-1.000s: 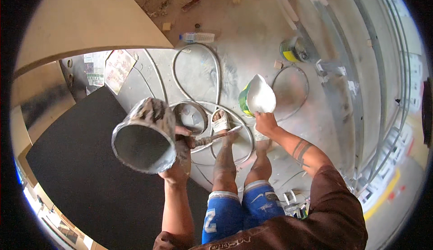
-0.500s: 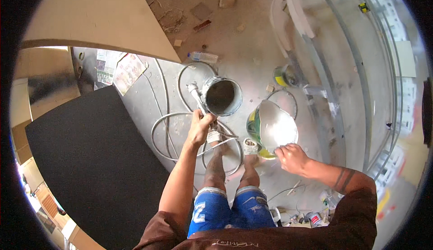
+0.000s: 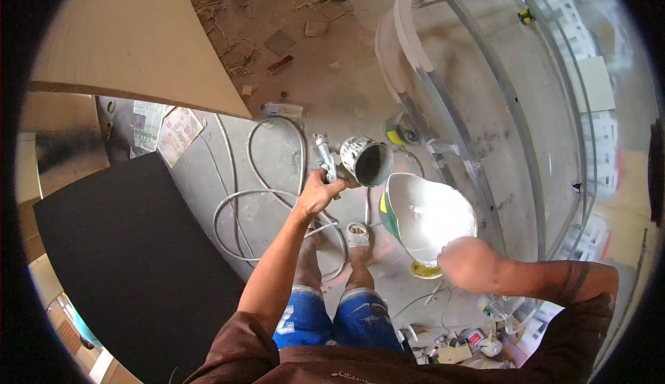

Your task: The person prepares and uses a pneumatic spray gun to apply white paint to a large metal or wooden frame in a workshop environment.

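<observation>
My left hand (image 3: 322,193) is closed around the handle of a paint-smeared spray gun (image 3: 324,152). A round grey-white cup (image 3: 356,150) is joined to the gun, its dark open mouth tilted right, toward a bucket. That bucket (image 3: 431,221) is green and yellow outside and white inside, and leans with its mouth up toward me. My right hand (image 3: 472,265), blurred, grips its near right rim. Cup and bucket are close together, the cup slightly farther from me. Glare hides what the bucket holds, if anything.
A pale hose (image 3: 305,152) loops over the floor by my feet. A curved metal frame (image 3: 478,107) stands at right, beside a small can (image 3: 400,129). At left are a black panel (image 3: 131,238) and a beige board (image 3: 125,44). Clutter (image 3: 478,339) lies near right.
The spray gun has moved right, and its cup has tipped over toward the bucket. My right hand has shifted the bucket right and nearer. The whole view has also shifted.
</observation>
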The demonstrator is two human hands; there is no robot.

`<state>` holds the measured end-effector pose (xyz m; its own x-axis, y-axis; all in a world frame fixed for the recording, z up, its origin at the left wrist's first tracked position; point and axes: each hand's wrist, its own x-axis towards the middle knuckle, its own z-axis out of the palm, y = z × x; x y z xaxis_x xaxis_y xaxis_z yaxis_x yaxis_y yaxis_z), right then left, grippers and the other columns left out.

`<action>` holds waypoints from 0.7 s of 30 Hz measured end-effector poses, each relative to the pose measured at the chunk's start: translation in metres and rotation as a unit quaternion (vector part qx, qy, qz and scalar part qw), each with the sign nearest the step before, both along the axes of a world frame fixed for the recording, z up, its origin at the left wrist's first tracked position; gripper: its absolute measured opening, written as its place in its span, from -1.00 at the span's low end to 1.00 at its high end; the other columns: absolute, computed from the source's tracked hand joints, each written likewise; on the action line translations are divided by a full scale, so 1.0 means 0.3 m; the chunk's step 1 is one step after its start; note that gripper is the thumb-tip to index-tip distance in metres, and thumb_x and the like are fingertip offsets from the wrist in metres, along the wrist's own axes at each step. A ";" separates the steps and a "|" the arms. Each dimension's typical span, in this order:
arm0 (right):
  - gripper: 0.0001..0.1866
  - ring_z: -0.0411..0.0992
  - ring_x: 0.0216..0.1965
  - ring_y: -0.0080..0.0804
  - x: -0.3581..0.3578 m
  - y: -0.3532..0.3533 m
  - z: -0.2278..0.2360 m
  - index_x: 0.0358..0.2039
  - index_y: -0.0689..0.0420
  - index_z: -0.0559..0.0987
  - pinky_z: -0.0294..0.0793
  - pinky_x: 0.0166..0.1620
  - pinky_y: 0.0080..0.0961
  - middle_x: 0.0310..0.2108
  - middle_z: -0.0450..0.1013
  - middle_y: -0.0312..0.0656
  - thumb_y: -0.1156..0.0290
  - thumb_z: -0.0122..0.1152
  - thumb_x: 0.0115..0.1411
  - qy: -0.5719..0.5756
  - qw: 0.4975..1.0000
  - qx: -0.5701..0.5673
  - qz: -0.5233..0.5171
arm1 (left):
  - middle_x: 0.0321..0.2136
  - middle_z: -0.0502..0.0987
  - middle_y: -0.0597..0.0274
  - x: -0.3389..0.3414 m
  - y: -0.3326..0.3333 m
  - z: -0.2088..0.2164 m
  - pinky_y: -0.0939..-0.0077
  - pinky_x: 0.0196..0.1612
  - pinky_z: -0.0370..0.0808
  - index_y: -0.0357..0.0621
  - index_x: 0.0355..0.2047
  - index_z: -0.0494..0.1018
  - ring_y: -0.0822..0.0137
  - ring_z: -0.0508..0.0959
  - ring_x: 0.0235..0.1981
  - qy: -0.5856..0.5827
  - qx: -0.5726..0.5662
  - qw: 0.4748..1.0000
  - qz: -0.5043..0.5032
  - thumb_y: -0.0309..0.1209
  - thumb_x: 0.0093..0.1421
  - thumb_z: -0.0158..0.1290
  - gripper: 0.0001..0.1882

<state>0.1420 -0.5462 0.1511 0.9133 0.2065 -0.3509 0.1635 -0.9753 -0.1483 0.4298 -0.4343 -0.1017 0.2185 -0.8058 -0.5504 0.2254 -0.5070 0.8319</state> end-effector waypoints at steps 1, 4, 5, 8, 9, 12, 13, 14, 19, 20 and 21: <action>-0.85 0.57 -0.44 -0.29 -0.002 -0.009 0.013 -0.48 0.22 0.50 0.52 -0.26 -0.43 -0.55 0.53 -0.10 0.41 0.14 -0.07 0.002 1.000 0.000 0.000 | -0.48 0.50 0.24 -0.017 -0.012 0.011 0.43 -0.37 0.39 -0.32 -0.22 0.53 0.39 0.43 -0.48 -0.009 0.003 1.000 -0.009 -0.25 0.06 0.13 -0.62; -0.88 0.56 -0.46 -0.31 -0.002 -0.031 0.051 -0.52 0.18 0.47 0.51 -0.29 -0.43 -0.56 0.53 -0.11 0.42 0.14 -0.09 0.045 0.999 0.006 -0.014 | -0.47 0.52 0.20 -0.054 -0.029 0.023 0.41 -0.34 0.43 -0.37 -0.24 0.52 0.37 0.46 -0.46 -0.009 0.015 1.000 -0.007 -0.25 0.05 0.14 -0.61; -0.81 0.57 -0.44 -0.26 -0.003 -0.035 0.058 -0.49 0.21 0.48 0.52 -0.28 -0.40 -0.52 0.54 -0.07 0.40 0.19 -0.13 0.100 0.994 0.019 -0.034 | -0.46 0.52 0.18 -0.066 -0.034 0.020 0.41 -0.34 0.44 -0.39 -0.26 0.52 0.37 0.47 -0.47 -0.016 0.020 1.000 -0.007 -0.24 0.05 0.14 -0.60; -0.81 0.57 -0.47 -0.24 0.017 -0.047 0.097 -0.48 0.21 0.48 0.52 -0.31 -0.37 -0.54 0.54 -0.07 0.40 0.19 -0.13 0.150 0.987 0.040 -0.046 | -0.51 0.57 -0.01 -0.076 -0.023 -0.002 0.33 -0.33 0.52 -0.49 -0.35 0.51 0.27 0.58 -0.48 -0.018 0.009 1.000 -0.006 -0.18 -0.03 0.17 -0.52; -0.88 0.56 -0.52 -0.25 0.020 -0.054 0.101 -0.51 0.19 0.47 0.52 -0.36 -0.38 -0.59 0.53 -0.10 0.43 0.13 -0.09 0.148 0.987 0.047 -0.044 | -0.51 0.57 -0.01 -0.084 -0.025 -0.002 0.33 -0.33 0.52 -0.49 -0.35 0.51 0.27 0.58 -0.48 -0.016 0.011 1.000 -0.006 -0.18 -0.03 0.17 -0.52; -0.88 0.56 -0.55 -0.20 0.018 -0.071 0.108 -0.50 0.21 0.47 0.52 -0.38 -0.34 -0.60 0.53 -0.08 0.45 0.13 -0.09 0.176 0.982 0.052 -0.043 | -0.54 0.57 0.00 -0.109 -0.034 -0.003 0.33 -0.33 0.52 -0.48 -0.35 0.52 0.27 0.59 -0.49 -0.011 0.015 1.000 -0.014 -0.17 -0.04 0.17 -0.51; -0.88 0.56 -0.55 -0.20 0.022 -0.075 0.112 -0.50 0.21 0.47 0.52 -0.38 -0.34 -0.60 0.53 -0.08 0.45 0.13 -0.09 0.178 0.982 0.052 -0.043 | -0.54 0.57 0.00 -0.117 -0.032 -0.002 0.33 -0.33 0.52 -0.48 -0.35 0.52 0.27 0.59 -0.49 -0.008 0.016 1.000 -0.014 -0.17 -0.04 0.17 -0.51; -0.75 0.56 -0.50 -0.16 0.028 -0.077 0.118 -0.45 0.24 0.48 0.53 -0.32 -0.30 -0.56 0.53 -0.06 0.41 0.25 -0.18 0.225 0.971 0.056 -0.052 | -0.54 0.57 0.00 -0.125 -0.029 0.001 0.33 -0.33 0.52 -0.48 -0.36 0.52 0.27 0.59 -0.49 -0.009 0.027 0.999 -0.019 -0.15 -0.05 0.18 -0.50; -0.62 0.57 -0.45 -0.06 0.074 -0.091 0.141 -0.38 0.29 0.50 0.55 -0.29 -0.20 -0.52 0.54 -0.01 0.38 0.37 -0.23 0.313 0.945 0.072 -0.067 | -0.52 0.52 0.16 -0.165 -0.013 -0.034 0.42 -0.37 0.46 -0.42 -0.35 0.50 0.36 0.50 -0.48 -0.003 0.057 0.997 -0.049 -0.17 0.01 0.16 -0.56; -0.63 0.57 -0.45 -0.05 0.084 -0.092 0.147 -0.38 0.30 0.50 0.55 -0.31 -0.18 -0.53 0.54 0.00 0.39 0.36 -0.22 0.329 0.939 0.075 -0.067 | -0.53 0.52 0.18 -0.170 -0.010 -0.045 0.42 -0.39 0.45 -0.41 -0.37 0.50 0.37 0.49 -0.49 0.004 0.055 0.997 -0.054 -0.17 0.00 0.16 -0.57; -0.65 0.57 -0.46 -0.03 0.091 -0.094 0.151 -0.39 0.31 0.51 0.56 -0.32 -0.15 -0.53 0.54 0.01 0.40 0.35 -0.21 0.345 0.933 0.078 -0.068 | -0.54 0.51 0.20 -0.175 -0.005 -0.055 0.42 -0.40 0.44 -0.40 -0.39 0.50 0.37 0.49 -0.51 0.011 0.052 0.997 -0.060 -0.17 0.00 0.16 -0.57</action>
<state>0.1694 -0.5744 0.1964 0.5030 0.2027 -0.8402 -0.1464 -0.9381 -0.3140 0.3773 -0.4359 -0.1183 0.1112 -0.7641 -0.6354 0.1747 -0.6144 0.7694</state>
